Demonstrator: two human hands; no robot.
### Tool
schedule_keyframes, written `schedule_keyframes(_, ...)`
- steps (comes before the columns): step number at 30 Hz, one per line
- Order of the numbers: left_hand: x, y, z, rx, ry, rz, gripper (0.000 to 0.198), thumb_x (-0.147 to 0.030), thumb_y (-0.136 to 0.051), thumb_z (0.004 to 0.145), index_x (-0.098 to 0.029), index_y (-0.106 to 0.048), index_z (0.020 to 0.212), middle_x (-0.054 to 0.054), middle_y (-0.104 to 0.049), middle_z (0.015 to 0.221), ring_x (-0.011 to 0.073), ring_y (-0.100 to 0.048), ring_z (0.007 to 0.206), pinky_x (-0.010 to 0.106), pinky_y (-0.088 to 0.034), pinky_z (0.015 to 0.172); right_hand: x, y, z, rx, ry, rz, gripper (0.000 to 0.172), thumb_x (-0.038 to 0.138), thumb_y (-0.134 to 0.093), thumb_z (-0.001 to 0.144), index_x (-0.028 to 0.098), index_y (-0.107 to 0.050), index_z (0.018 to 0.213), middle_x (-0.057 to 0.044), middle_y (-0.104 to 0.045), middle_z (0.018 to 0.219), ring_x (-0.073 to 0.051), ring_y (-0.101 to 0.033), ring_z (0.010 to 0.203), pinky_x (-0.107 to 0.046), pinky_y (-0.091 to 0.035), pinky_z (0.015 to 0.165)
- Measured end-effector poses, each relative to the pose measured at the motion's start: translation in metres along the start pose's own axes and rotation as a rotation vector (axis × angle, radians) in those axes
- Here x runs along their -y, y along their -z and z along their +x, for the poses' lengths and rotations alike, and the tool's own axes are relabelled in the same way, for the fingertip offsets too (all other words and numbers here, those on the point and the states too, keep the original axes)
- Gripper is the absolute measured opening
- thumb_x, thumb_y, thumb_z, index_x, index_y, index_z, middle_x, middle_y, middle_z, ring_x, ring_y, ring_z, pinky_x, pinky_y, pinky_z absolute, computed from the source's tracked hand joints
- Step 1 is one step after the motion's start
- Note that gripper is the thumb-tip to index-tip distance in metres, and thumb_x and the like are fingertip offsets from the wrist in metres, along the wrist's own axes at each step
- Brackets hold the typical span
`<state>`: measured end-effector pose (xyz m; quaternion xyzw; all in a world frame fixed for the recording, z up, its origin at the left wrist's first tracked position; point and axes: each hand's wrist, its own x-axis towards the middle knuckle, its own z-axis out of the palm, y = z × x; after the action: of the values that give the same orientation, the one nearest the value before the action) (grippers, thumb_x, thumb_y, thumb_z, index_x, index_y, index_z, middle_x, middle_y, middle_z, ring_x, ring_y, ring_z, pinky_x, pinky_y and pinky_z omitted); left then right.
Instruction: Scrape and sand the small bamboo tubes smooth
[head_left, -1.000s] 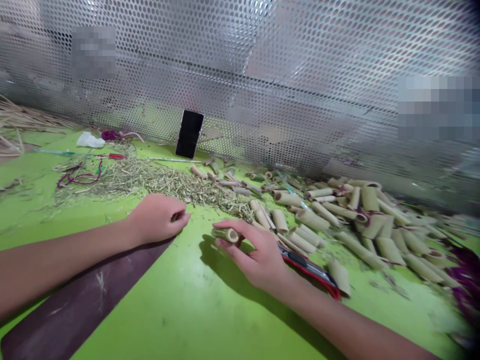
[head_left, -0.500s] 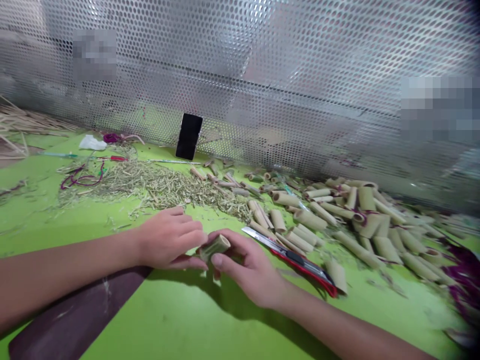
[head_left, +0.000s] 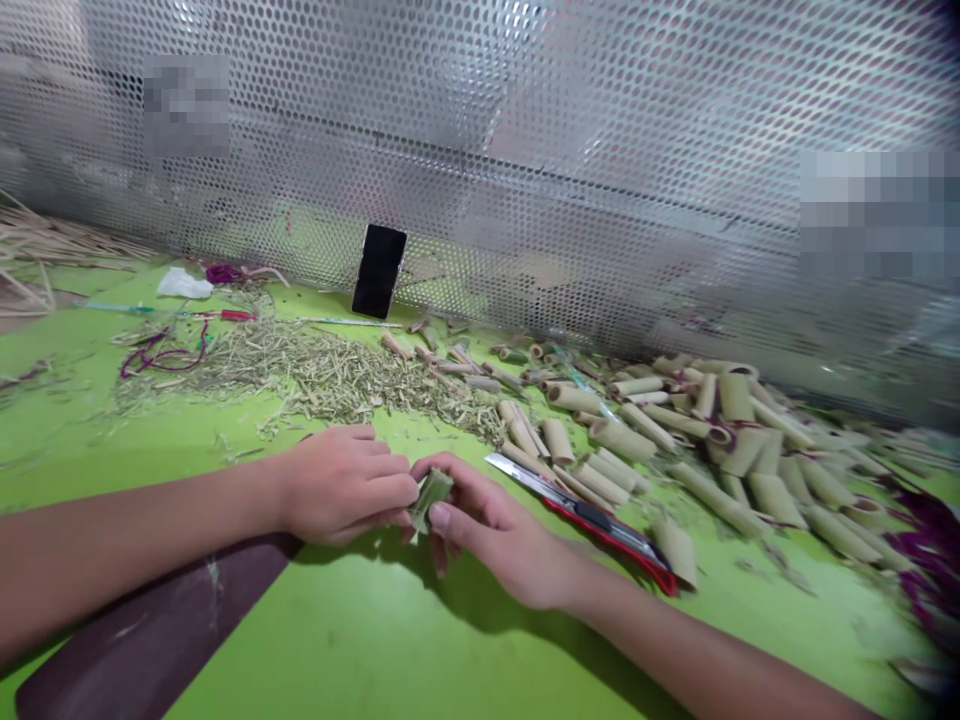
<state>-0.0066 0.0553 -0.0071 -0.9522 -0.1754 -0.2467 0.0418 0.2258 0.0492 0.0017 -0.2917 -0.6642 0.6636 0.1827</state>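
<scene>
A short greenish bamboo tube [head_left: 430, 497] is held over the green table, tilted, in the fingers and thumb of my right hand [head_left: 510, 535]. My left hand [head_left: 337, 487] is closed, with its curled fingertips against the tube's left side. What lies inside those fingers is hidden. Under my left forearm lies a dark brown flat sheet [head_left: 165, 630]. A red-handled utility knife [head_left: 589, 520] rests just right of my right hand, its blade pointing back left.
A heap of cut bamboo tubes [head_left: 739, 430] spreads across the right, with purple string [head_left: 926, 560] beside it. Shavings [head_left: 337, 375] cover the table's middle. A dark phone [head_left: 379, 271] leans against the perforated metal screen [head_left: 480, 160]. White tissue [head_left: 184, 284] lies at back left.
The bamboo tube has turned in my right hand, so its open end no longer faces up as plainly. My left fingers have curled further and moved slightly down and right.
</scene>
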Motion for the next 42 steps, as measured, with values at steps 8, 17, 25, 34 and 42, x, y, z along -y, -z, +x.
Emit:
schedule_keyframes(8, 0.002, -0.001, -0.002, 0.067, 0.069, -0.043, 0.03, -0.026, -0.03, 0.107, -0.02, -0.051, 0.087, 0.002, -0.064, 0.078, 0.0179, -0.054, 0.064, 0.034, -0.038, 0.065, -0.003, -0.001, 0.003, -0.063, 0.033, -0.03, 0.037, 0.054, -0.06, 0.098, 0.021, -0.053, 0.113, -0.001, -0.066, 0.091, -0.012, -0.061, 0.067, -0.029, -0.053, 0.063)
schedule_keyframes(17, 0.004, -0.004, -0.003, 0.05, 0.1, -0.022, 0.018, -0.019, -0.044, 0.095, -0.02, -0.054, 0.081, 0.0, -0.063, 0.071, 0.0163, -0.053, 0.062, 0.033, -0.037, 0.064, -0.006, -0.006, 0.002, -0.135, -0.031, -0.049, 0.047, 0.062, -0.061, 0.095, 0.023, -0.048, 0.118, -0.001, -0.067, 0.09, -0.014, -0.061, 0.068, -0.032, -0.053, 0.064)
schedule_keyframes(25, 0.014, -0.004, -0.006, -0.13, 0.318, 0.045, 0.02, -0.017, -0.045, 0.091, -0.018, -0.058, 0.075, -0.001, -0.061, 0.066, 0.0142, -0.052, 0.06, 0.031, -0.032, 0.063, -0.004, -0.002, 0.001, -0.094, -0.023, 0.002, 0.042, 0.057, -0.064, 0.095, 0.02, -0.052, 0.11, 0.0, -0.067, 0.084, -0.013, -0.061, 0.069, -0.03, -0.052, 0.064)
schedule_keyframes(34, 0.011, -0.001, -0.006, -0.024, 0.262, -0.078, 0.037, -0.035, -0.033, 0.105, -0.017, -0.062, 0.092, 0.003, -0.067, 0.08, 0.0175, -0.057, 0.07, 0.034, -0.036, 0.071, -0.003, -0.002, 0.001, -0.132, -0.026, -0.023, 0.044, 0.058, -0.065, 0.093, 0.02, -0.053, 0.112, 0.0, -0.065, 0.083, -0.015, -0.06, 0.067, -0.031, -0.052, 0.063)
schedule_keyframes(42, 0.009, -0.005, -0.004, -0.005, 0.075, 0.0, 0.023, -0.021, -0.043, 0.097, -0.019, -0.057, 0.079, 0.001, -0.062, 0.07, 0.0167, -0.052, 0.064, 0.034, -0.034, 0.068, 0.003, -0.006, 0.001, -0.108, -0.066, -0.165, 0.034, 0.052, -0.063, 0.094, 0.021, -0.057, 0.107, 0.0, -0.063, 0.081, -0.016, -0.059, 0.068, -0.033, -0.05, 0.066)
